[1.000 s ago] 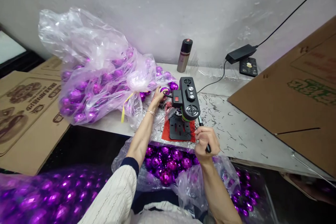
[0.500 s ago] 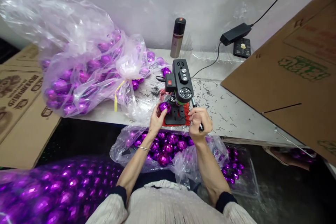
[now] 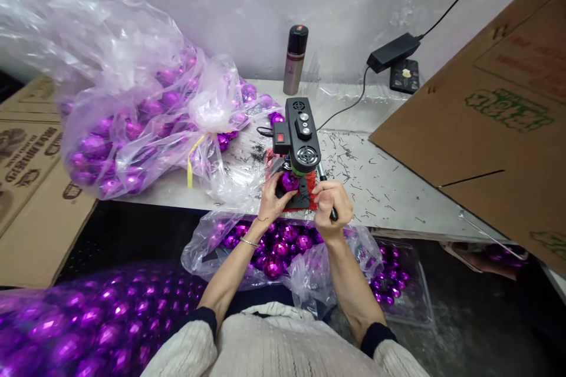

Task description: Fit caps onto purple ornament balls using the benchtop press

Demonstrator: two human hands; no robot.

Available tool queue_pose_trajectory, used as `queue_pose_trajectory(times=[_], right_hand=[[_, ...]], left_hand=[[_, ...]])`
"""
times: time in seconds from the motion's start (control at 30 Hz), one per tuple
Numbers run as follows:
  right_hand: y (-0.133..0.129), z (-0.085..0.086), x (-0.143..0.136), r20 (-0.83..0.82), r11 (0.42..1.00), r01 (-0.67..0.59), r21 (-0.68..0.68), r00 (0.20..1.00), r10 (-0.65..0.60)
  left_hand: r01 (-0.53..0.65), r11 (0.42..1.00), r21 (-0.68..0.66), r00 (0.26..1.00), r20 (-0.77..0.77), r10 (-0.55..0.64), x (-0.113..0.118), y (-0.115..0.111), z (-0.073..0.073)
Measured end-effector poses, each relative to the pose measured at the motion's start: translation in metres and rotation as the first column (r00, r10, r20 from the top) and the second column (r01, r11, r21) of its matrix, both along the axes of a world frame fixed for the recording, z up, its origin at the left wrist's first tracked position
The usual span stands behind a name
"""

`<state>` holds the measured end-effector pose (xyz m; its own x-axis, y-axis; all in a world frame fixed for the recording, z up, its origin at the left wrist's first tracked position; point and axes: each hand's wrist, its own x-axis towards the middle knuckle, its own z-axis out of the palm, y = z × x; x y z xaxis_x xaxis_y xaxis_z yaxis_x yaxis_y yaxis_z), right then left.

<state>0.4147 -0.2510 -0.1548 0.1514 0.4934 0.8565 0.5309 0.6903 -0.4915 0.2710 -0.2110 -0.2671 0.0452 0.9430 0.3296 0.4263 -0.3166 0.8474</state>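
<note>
A small black bench drill press (image 3: pixel 302 135) with a red switch stands on a red mat (image 3: pixel 312 185) on the white table. My left hand (image 3: pixel 272 199) is closed around a shiny purple faceted bauble (image 3: pixel 290 181), which sits beneath the machine's head over its black base. The bauble's top meets the green-ringed lower end of the head; the exact contact is hidden. Gripped in my right hand (image 3: pixel 332 206) is the machine's lever handle (image 3: pixel 334 214), to the right of the base. In front of my body lies an open plastic bag of purple baubles (image 3: pixel 278 247).
A large clear bag of baubles (image 3: pixel 132 123) lies at left, near a spray can (image 3: pixel 295 62). A power adapter (image 3: pixel 393 53) hangs by the wall above a phone-like dark object (image 3: pixel 404 76). Cardboard boxes (image 3: pixel 477 129) flank both sides. Dark shavings (image 3: pixel 367 174) litter the table.
My left hand has moved right with the bauble, bringing it from beside the machine's head to beneath it. My right hand keeps hold of the lever. The view has shifted slightly.
</note>
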Motion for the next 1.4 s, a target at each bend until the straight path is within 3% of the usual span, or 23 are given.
queue_pose_trajectory(times=[0.27, 0.4, 0.8, 1.4], right_hand=[[-0.001, -0.004, 0.001, -0.010, 1.000, 0.003, -0.015, 1.000, -0.004], [-0.002, -0.005, 0.001, -0.013, 1.000, 0.010, -0.024, 1.000, -0.010], [-0.003, -0.008, 0.003, 0.006, 1.000, 0.004, -0.025, 1.000, -0.004], [0.001, -0.036, 0.000, 0.011, 0.997, 0.050, 0.062, 0.999, -0.051]], left_hand=[[0.006, 0.994, 0.109, 0.997, -0.079, 0.003, -0.001, 0.000, 0.000], [0.046, 0.996, 0.073, 0.997, -0.062, -0.041, 0.007, 0.001, 0.001], [0.023, 1.000, 0.015, 0.995, -0.102, -0.022, 0.009, -0.003, 0.005], [0.018, 0.994, 0.107, 0.996, -0.085, -0.008, 0.011, -0.005, 0.001]])
